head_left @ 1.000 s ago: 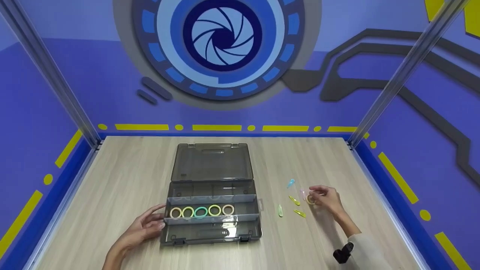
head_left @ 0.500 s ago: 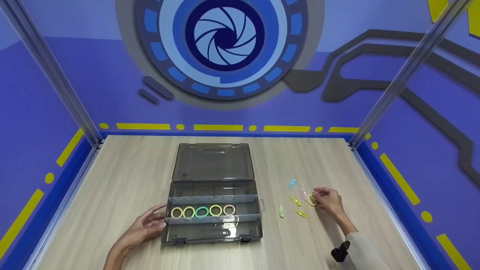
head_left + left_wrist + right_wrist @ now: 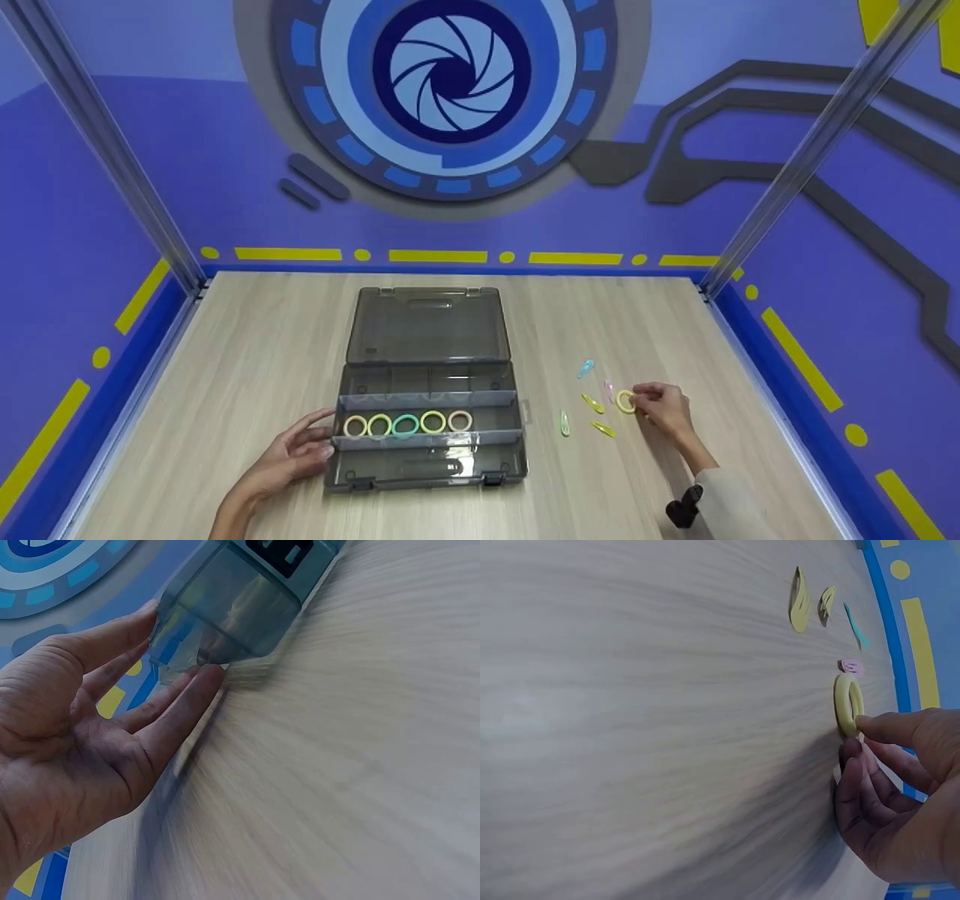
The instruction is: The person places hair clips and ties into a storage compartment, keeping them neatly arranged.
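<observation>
A smoky grey plastic organizer box (image 3: 428, 478) lies on the table with its lid (image 3: 429, 326) folded back. Several pastel hair ties (image 3: 406, 426) stand in a row in its middle compartment. My left hand (image 3: 289, 457) rests at the box's left side, fingers extended; in the left wrist view its fingertips (image 3: 214, 675) meet the box corner. To the right of the box, my right hand (image 3: 664, 409) pinches the right edge of a pale yellow hair tie (image 3: 844, 703) between thumb and fingers, close over the table.
Several snap hair clips lie between the box and my right hand: a blue clip (image 3: 586, 368), a pink clip (image 3: 608, 391), two yellow ones and a green clip (image 3: 565, 423). Blue printed walls and metal posts (image 3: 795, 165) border the wooden table (image 3: 247, 352).
My right fingers have shifted slightly right along the yellow hair tie, so more of the ring shows. The left hand stays at the box.
</observation>
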